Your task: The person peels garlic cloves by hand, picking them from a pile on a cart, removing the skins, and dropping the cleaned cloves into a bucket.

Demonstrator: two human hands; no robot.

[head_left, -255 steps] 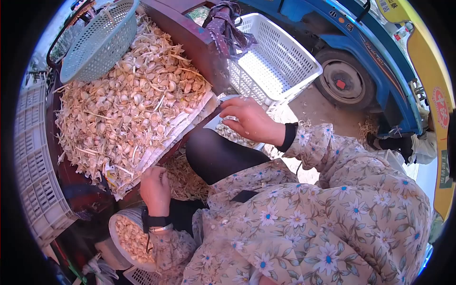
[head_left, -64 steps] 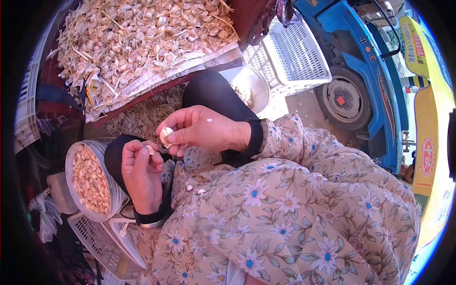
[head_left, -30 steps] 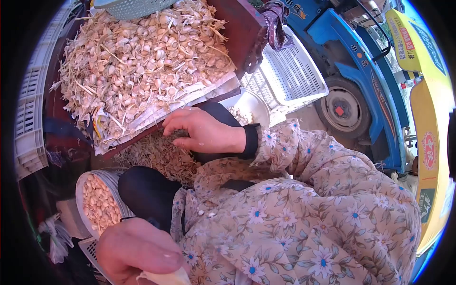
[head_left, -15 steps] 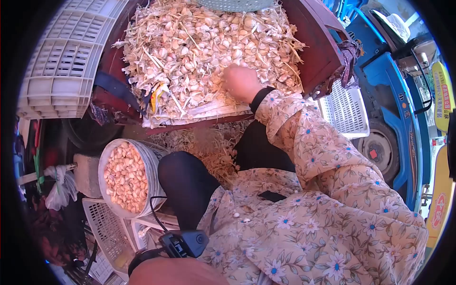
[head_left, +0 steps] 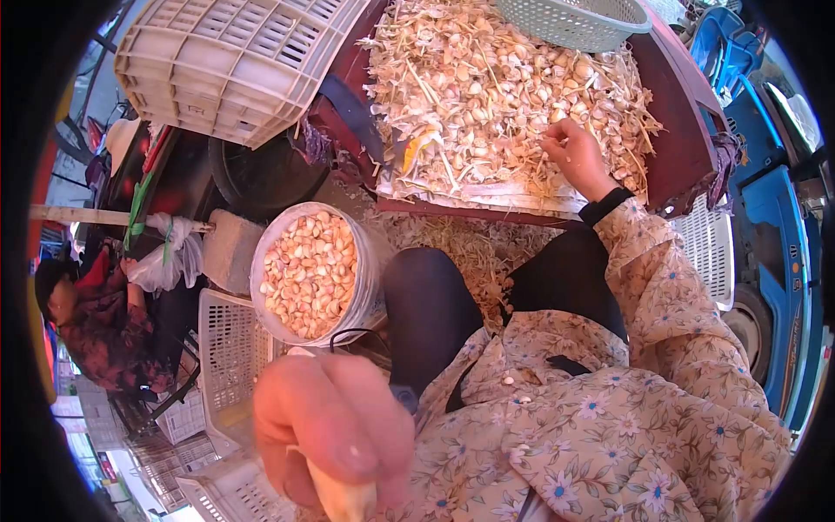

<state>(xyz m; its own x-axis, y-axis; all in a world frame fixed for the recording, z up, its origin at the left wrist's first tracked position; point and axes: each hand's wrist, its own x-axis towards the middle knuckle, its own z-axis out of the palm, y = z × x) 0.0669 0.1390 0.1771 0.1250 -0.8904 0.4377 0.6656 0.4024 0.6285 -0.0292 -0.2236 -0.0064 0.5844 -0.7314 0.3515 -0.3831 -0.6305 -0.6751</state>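
Close to the camera at the lower left, my left hand [head_left: 335, 418] is blurred, its fingers curled round a pale piece that looks like garlic [head_left: 341, 494]. My right hand [head_left: 576, 157] is over the heap of garlic cloves and dry skins [head_left: 487, 96] at the top, fingers bent together; whatever is between them is too small to name. Left of my knees stands a white bucket [head_left: 258, 261] filled with peeled-looking cloves [head_left: 310, 274]. A pale green basket [head_left: 574, 24] rests on the heap's far edge.
White plastic crates [head_left: 230, 65] stand at the upper left, with another crate [head_left: 228, 348] below the bucket's left side. A seated person [head_left: 109, 335] is at the far left. A blue vehicle [head_left: 783, 261] stands at the right, beside a white basket [head_left: 709, 248].
The view has swung left. My left hand has risen into view at the bottom, with a pale piece in it. My right hand remains at the heap, now near its front right part.
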